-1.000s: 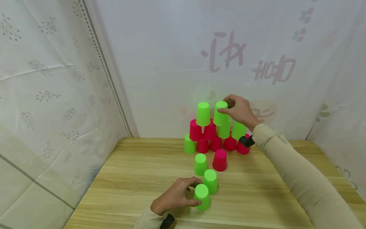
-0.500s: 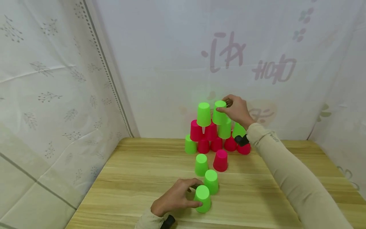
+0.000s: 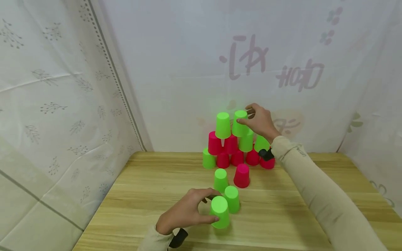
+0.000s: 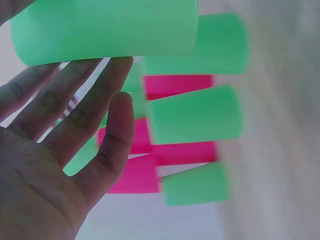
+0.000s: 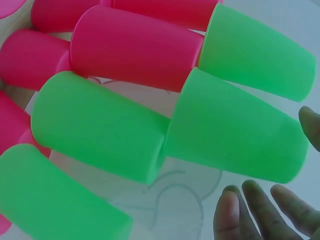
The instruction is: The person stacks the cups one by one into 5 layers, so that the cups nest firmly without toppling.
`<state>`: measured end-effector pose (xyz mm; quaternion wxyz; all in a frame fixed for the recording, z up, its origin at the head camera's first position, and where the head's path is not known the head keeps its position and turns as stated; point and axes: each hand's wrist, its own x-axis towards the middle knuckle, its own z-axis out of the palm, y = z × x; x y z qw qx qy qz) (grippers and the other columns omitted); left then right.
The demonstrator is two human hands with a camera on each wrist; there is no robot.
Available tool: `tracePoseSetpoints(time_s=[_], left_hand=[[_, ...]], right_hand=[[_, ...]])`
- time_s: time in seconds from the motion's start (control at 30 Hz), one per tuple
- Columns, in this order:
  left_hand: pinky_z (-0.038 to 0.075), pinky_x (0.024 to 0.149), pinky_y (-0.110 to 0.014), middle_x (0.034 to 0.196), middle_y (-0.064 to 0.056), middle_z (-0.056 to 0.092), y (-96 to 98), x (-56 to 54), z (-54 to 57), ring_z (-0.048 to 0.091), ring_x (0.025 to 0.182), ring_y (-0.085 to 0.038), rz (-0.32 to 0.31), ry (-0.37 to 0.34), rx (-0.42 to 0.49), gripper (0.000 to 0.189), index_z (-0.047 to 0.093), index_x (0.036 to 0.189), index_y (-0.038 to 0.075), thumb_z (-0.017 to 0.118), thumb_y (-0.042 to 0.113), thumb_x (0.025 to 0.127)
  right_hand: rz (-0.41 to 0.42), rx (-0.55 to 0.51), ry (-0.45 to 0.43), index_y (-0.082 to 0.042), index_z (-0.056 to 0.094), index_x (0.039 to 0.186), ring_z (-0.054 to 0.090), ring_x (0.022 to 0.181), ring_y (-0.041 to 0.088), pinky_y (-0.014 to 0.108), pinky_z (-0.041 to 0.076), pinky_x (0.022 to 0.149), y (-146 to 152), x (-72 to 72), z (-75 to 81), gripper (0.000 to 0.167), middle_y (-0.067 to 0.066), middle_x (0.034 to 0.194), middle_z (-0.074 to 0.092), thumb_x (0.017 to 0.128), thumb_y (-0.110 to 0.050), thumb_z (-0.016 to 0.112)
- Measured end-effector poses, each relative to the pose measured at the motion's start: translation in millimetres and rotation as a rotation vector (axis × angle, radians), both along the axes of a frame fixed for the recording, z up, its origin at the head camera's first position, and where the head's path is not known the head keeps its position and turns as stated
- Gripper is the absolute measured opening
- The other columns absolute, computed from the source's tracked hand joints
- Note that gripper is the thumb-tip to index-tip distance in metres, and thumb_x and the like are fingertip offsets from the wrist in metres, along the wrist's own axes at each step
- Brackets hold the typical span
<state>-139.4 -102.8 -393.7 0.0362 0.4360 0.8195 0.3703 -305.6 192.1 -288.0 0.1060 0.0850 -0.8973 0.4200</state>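
My left hand (image 3: 183,212) pinches a green cup (image 3: 220,213) between thumb and fingers, just above the table; in the left wrist view this cup (image 4: 105,32) spans the top. At the back a pyramid of upside-down cups rises in three tiers. Its top tier has two green cups, a left one (image 3: 223,126) and a right one (image 3: 239,128). Around the right one my right hand (image 3: 262,121) is spread; in the right wrist view the fingers (image 5: 262,212) stand apart from that cup (image 5: 237,127). Red cups (image 3: 215,143) and green ones (image 3: 246,141) form the tiers beneath.
In front of the pyramid, upside down on the wooden table (image 3: 150,188), stand a red cup (image 3: 242,176), a green cup (image 3: 221,181) and a nearer green cup (image 3: 232,199). A patterned cloth (image 3: 176,87) hangs right behind the pyramid.
My left hand has lifted its green cup off the table, slightly to the left. The right hand's green cup has shifted slightly left onto the tier below, and the fingers have loosened from it.
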Motion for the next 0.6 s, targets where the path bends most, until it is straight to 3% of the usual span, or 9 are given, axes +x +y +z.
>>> tracePoseSetpoints(time_s=[0.17, 0.37, 0.47, 0.6], left_hand=[[0.057, 0.087, -0.024, 0.117, 0.009, 0.071, 2.8, -11.4, 29.0, 0.066, 0.104, -0.003, -0.004, 0.051, 0.032, 0.047, 0.062, 0.127, 0.019, 0.081, 0.025, 0.084], [0.056, 0.089, -0.027, 0.12, 0.007, 0.068, 14.4, -32.9, 62.0, 0.064, 0.104, -0.007, -0.001, 0.084, 0.04, 0.05, 0.059, 0.133, 0.017, 0.078, 0.026, 0.087], [0.056, 0.087, -0.027, 0.115, 0.006, 0.069, 21.9, -44.1, 77.7, 0.064, 0.099, -0.008, -0.022, 0.092, 0.059, 0.048, 0.06, 0.131, 0.017, 0.079, 0.024, 0.087], [0.058, 0.082, -0.026, 0.105, 0.005, 0.071, 32.8, -59.4, 98.0, 0.066, 0.092, -0.007, -0.021, 0.16, 0.088, 0.048, 0.061, 0.128, 0.013, 0.081, 0.022, 0.085]], right_hand=[[-0.029, -0.013, 0.017, -0.005, 0.049, 0.14, 0.057, 0.125, 0.036, 0.052, 0.052, 0.1, 11.8, 11.8, 2.1, 0.063, 0.018, 0.14, 0.056, 0.091, -0.037, 0.072], [-0.078, -0.003, 0.046, -0.005, 0.053, 0.135, 0.057, 0.124, 0.035, 0.053, 0.052, 0.098, 29.5, 27.5, 1.9, 0.057, 0.018, 0.136, 0.059, 0.093, -0.04, 0.069], [-0.083, -0.012, 0.076, -0.003, 0.056, 0.131, 0.059, 0.121, 0.035, 0.054, 0.052, 0.096, 36.2, 37.2, -2.4, 0.053, 0.019, 0.132, 0.061, 0.094, -0.038, 0.069], [-0.087, -0.036, 0.139, -0.002, 0.061, 0.123, 0.063, 0.113, 0.036, 0.051, 0.054, 0.092, 42.6, 53.3, -16.4, 0.042, 0.019, 0.124, 0.065, 0.095, -0.034, 0.068]])
